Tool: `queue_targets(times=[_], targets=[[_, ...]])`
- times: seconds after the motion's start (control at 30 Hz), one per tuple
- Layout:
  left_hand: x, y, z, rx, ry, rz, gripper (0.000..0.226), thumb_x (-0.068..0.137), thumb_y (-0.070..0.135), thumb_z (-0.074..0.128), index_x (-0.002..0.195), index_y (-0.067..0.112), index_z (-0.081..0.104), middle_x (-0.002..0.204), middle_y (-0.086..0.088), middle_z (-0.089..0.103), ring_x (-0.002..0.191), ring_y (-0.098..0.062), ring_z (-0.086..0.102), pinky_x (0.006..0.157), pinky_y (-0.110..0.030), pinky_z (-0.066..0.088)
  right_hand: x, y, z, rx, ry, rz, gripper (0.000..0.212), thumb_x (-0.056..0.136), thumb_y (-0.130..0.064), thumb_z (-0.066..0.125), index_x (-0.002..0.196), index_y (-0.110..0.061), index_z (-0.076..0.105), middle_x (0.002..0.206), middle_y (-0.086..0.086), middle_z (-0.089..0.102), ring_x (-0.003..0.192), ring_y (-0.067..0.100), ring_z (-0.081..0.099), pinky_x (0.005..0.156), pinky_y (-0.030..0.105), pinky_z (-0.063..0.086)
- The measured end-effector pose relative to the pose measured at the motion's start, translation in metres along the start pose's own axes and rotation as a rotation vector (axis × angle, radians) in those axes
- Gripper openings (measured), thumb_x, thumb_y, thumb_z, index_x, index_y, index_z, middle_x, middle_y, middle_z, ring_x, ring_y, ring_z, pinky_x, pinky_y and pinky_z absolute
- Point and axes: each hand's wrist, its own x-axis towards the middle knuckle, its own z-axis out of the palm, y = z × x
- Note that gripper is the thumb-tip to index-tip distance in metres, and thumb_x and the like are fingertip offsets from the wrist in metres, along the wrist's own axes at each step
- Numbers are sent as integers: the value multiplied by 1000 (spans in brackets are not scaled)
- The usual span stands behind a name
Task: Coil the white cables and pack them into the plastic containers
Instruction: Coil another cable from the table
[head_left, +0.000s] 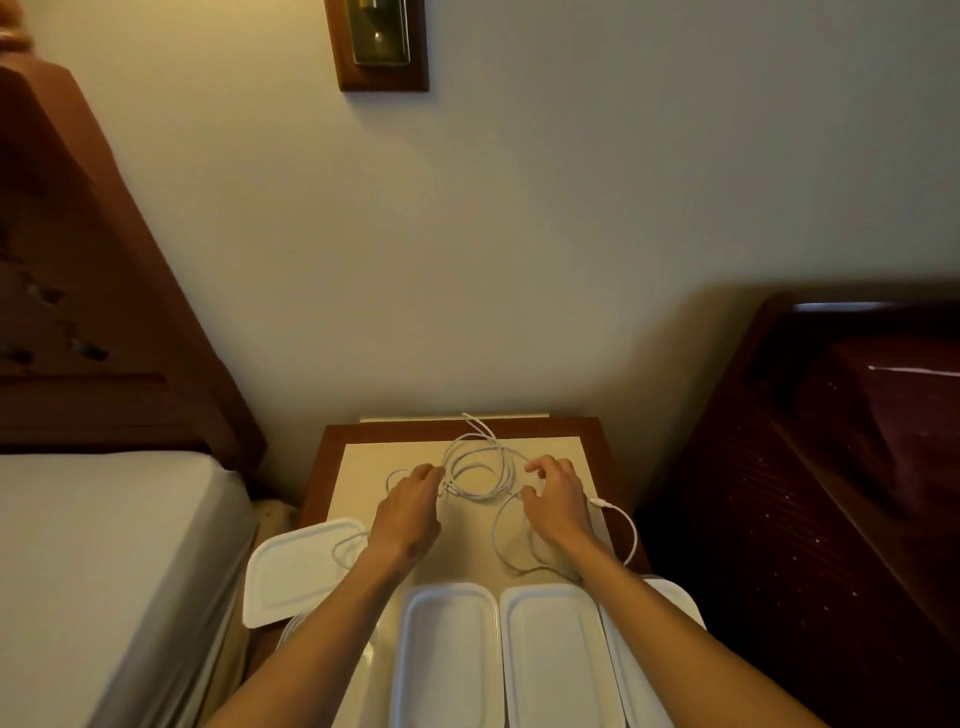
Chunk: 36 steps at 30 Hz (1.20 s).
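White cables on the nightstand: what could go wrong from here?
1. The white cables lie in overlapping loops between the left hand and right hand; pulling one strand may tighten a tangle.
2. A loop trails over the white lid, which overhangs the nightstand edge; dragging the cable could likely knock it off.
3. The connector end sits near the right edge and might slip over.
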Motion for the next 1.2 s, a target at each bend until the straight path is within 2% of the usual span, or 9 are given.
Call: queue_targets(times=[0.2,0.33,0.47,0.67,0.77,0.9,0.97,1.07,1.2], targets=[[9,-4,12,-17,77,34,26,93,6,57,115,13,68,112,-4,67,93,-19,61,72,-19,44,39,-24,21,-93,-138,20,48,88,-46,65,128,-20,59,129,1,48,120,22,46,93,36,44],[15,-5,-14,-86,216,87,20,92,6,58,105,11,72,101,-3,68,89,-20,61,70,-20,42,60,-44,18,35,-182,-7,21,95,-23,57,88,-8,71,93,7,71,93,21,63,83,35,49],[26,2,-57,-116,267,215,26,82,-1,58,102,9,73,99,-4,71,89,-21,64,74,-25,49,63,-77,-10,194,-158,-76,26,100,-19,46,90,-11,69,63,-4,62,58,4,53,60,22,40],[26,6,-75,-174,208,238,33,80,-8,57,102,10,74,104,-3,72,97,-18,66,81,-26,52,58,-139,-61,427,-198,-126,32,104,-25,41,97,-12,69,56,-2,45,51,11,46,55,26,44],[15,4,-73,-179,99,244,36,83,-7,60,108,16,71,118,2,67,107,-17,63,84,-23,51,45,-171,-95,542,-284,-140,37,106,-27,36,105,-6,66,57,-2,31,47,10,32,45,23,34],[6,6,-85,44,147,171,20,92,16,58,102,29,71,114,12,66,102,-13,64,74,-24,50,27,-195,-131,470,-285,-221,39,106,-29,36,102,-7,68,58,-2,35,48,7,30,45,23,27],[5,15,-99,-53,297,134,13,91,21,60,89,29,70,97,11,70,84,-12,67,67,-27,54,19,-206,-145,403,-278,-255,36,104,-28,39,96,-7,68,56,-2,38,46,8,31,42,21,27],[6,35,-125,-338,473,113,23,89,16,65,110,22,60,110,8,60,77,-10,62,71,-27,54,7,-223,-164,323,-285,-299,33,101,-23,43,84,-8,66,54,-1,38,44,9,30,41,23,25],[4,69,-164,-859,228,279,51,94,6,56,138,27,41,125,18,49,76,-24,66,63,-32,58,-7,-238,-186,280,-347,-371,33,99,-24,43,74,-11,60,52,-2,37,44,9,28,43,25,23]])
